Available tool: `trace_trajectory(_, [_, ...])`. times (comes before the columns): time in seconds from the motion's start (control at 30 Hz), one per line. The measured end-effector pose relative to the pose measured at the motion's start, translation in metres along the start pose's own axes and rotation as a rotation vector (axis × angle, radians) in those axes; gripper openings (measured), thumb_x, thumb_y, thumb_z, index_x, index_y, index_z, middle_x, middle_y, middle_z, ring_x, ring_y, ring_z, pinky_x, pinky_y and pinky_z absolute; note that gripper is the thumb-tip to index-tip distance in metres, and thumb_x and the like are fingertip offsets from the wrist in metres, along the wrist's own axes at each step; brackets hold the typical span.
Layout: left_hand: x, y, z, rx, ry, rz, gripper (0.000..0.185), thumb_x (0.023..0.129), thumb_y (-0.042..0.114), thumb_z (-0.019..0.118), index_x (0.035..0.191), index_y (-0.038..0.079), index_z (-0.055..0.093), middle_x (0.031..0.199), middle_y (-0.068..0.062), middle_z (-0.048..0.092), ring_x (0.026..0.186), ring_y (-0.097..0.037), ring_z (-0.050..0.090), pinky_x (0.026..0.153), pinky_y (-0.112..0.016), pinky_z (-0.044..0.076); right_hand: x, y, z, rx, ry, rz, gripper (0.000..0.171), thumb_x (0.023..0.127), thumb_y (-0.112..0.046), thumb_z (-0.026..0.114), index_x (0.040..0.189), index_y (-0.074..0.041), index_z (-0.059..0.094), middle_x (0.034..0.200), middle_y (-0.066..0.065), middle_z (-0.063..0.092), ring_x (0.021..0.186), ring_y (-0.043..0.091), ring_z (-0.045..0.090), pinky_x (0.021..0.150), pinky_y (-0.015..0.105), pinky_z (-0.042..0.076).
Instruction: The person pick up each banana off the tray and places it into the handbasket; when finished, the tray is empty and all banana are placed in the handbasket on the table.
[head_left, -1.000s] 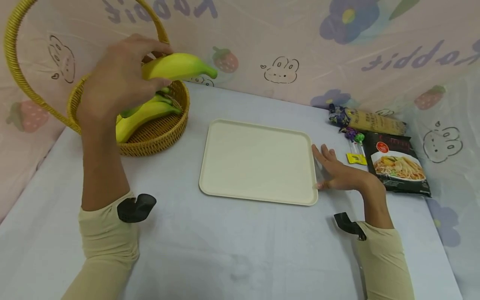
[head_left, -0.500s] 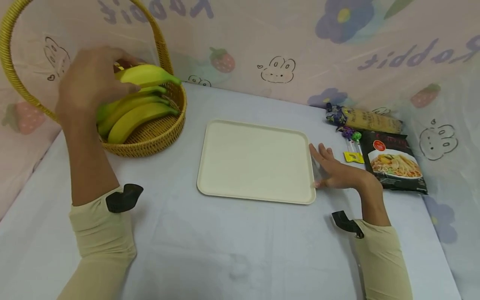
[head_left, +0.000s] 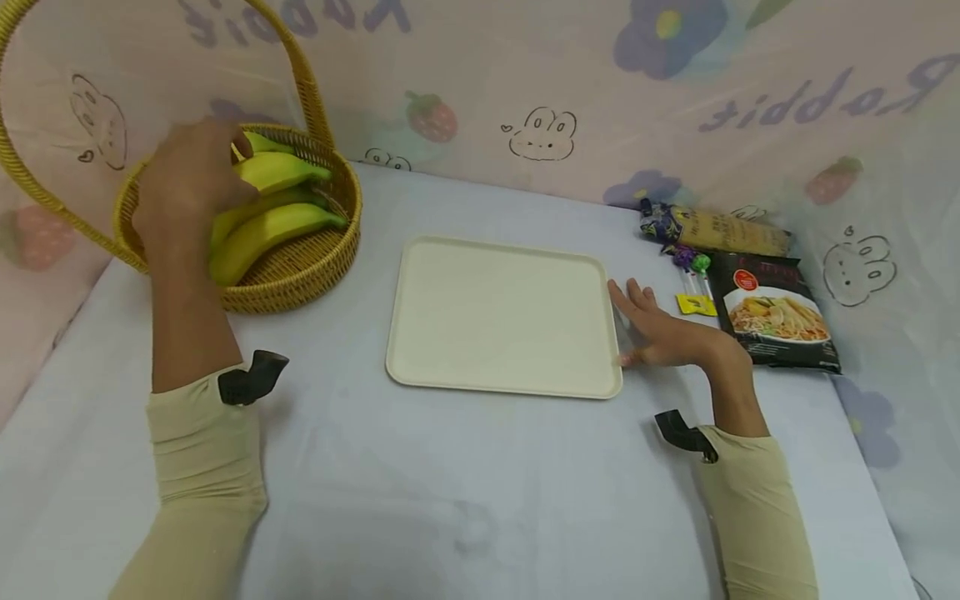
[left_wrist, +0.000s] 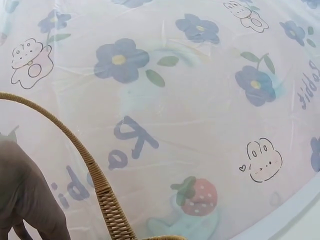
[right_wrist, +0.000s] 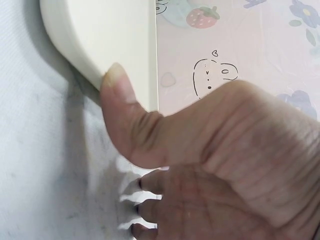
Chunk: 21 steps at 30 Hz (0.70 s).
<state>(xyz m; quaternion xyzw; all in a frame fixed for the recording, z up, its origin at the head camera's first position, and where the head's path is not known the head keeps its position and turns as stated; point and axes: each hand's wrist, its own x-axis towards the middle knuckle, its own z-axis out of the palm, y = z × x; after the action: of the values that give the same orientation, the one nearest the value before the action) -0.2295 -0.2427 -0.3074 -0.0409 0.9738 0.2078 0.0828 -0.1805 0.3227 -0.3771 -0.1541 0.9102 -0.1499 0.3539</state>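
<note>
Down into the wicker basket [head_left: 300, 267] at the table's far-left corner the left hand [head_left: 187, 179] has brought its banana [head_left: 281, 169], fingers wrapped over it. It could roll off the two bananas beneath: three in all. Flat and relaxed, the right hand [head_left: 660, 333] touches the one tray [head_left: 502, 317]'s right edge. Two packets and lollipops lie far right.

In the head view the near ends of the yellow-green bananas [head_left: 273, 204] are covered by the left hand [head_left: 187, 183], so the grip cannot be made out; the round woven wicker basket [head_left: 300, 275] has its hoop handle cut off by the top edge. Print on the dark noodle packet [head_left: 776, 312] is too small to read. In the right wrist view the right hand [right_wrist: 220, 165] is cropped, fingertips blurred.
</note>
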Motion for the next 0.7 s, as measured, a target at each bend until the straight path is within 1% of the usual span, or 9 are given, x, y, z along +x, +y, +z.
trace_trajectory(0.07, [0.001, -0.003, 0.001, 0.009, -0.033, -0.024, 0.062, 0.093, 0.006, 0.070, 0.149, -0.006, 0.044, 0.146, -0.038, 0.046, 0.121, -0.055, 0.048, 0.091, -0.069, 0.047, 0.003, -0.001, 0.001, 0.007, -0.004, -0.004, 0.124, 0.090, -0.044, 0.077, 0.166, -0.011, -0.015, 0.168, 0.031, -0.026, 0.153, 0.058, -0.024, 0.120, 0.080, -0.003])
trace_trajectory(0.2, [0.000, -0.007, 0.003, 0.033, -0.103, -0.041, 0.067, 0.092, 0.005, 0.072, 0.151, -0.002, 0.041, 0.156, -0.037, 0.039, 0.129, -0.057, 0.044, 0.094, -0.072, 0.046, 0.005, -0.003, 0.005, 0.018, -0.010, -0.002, 0.124, 0.090, -0.045, 0.077, 0.167, -0.011, -0.014, 0.168, 0.031, -0.026, 0.153, 0.058, -0.024, 0.120, 0.080, -0.003])
trace_trajectory(0.3, [-0.002, -0.010, 0.006, 0.043, -0.148, -0.052, 0.066, 0.093, 0.006, 0.071, 0.151, 0.000, 0.041, 0.164, -0.039, 0.021, 0.133, -0.061, 0.038, 0.092, -0.073, 0.046, 0.005, -0.004, 0.008, 0.017, -0.012, 0.001, 0.124, 0.090, -0.043, 0.078, 0.167, -0.010, -0.013, 0.168, 0.031, -0.025, 0.153, 0.059, -0.023, 0.120, 0.080, -0.002])
trace_trajectory(0.43, [-0.002, -0.011, 0.008, 0.053, -0.174, -0.068, 0.066, 0.095, 0.010, 0.071, 0.152, 0.002, 0.039, 0.164, -0.044, 0.002, 0.131, -0.067, 0.034, 0.082, -0.071, 0.049, 0.003, -0.005, 0.009, 0.001, -0.004, 0.005, 0.123, 0.090, -0.039, 0.079, 0.166, -0.008, -0.013, 0.168, 0.032, -0.025, 0.153, 0.061, -0.020, 0.120, 0.080, 0.000])
trace_trajectory(0.53, [0.000, -0.012, 0.008, 0.074, -0.173, -0.060, 0.067, 0.096, 0.013, 0.072, 0.153, 0.002, 0.039, 0.163, -0.046, 0.005, 0.134, -0.066, 0.033, 0.084, -0.071, 0.048, 0.002, -0.005, 0.008, -0.001, -0.001, 0.006, 0.123, 0.090, -0.039, 0.079, 0.167, -0.008, -0.013, 0.168, 0.033, -0.024, 0.153, 0.061, -0.020, 0.120, 0.080, 0.000])
trace_trajectory(0.63, [0.002, -0.017, 0.008, 0.099, -0.185, -0.047, 0.068, 0.095, 0.016, 0.073, 0.152, 0.000, 0.039, 0.162, -0.046, 0.010, 0.141, -0.064, 0.027, 0.093, -0.074, 0.045, 0.003, -0.005, 0.009, 0.011, -0.009, 0.004, 0.123, 0.090, -0.039, 0.079, 0.167, -0.009, -0.013, 0.168, 0.033, -0.024, 0.153, 0.061, -0.021, 0.119, 0.081, -0.001])
trace_trajectory(0.7, [0.003, -0.021, 0.008, 0.111, -0.193, -0.045, 0.068, 0.095, 0.018, 0.074, 0.152, -0.001, 0.040, 0.161, -0.046, 0.013, 0.143, -0.064, 0.025, 0.096, -0.075, 0.044, 0.004, -0.006, 0.010, 0.018, -0.013, 0.004, 0.123, 0.090, -0.040, 0.078, 0.167, -0.010, -0.012, 0.168, 0.033, -0.024, 0.153, 0.061, -0.022, 0.119, 0.081, -0.002])
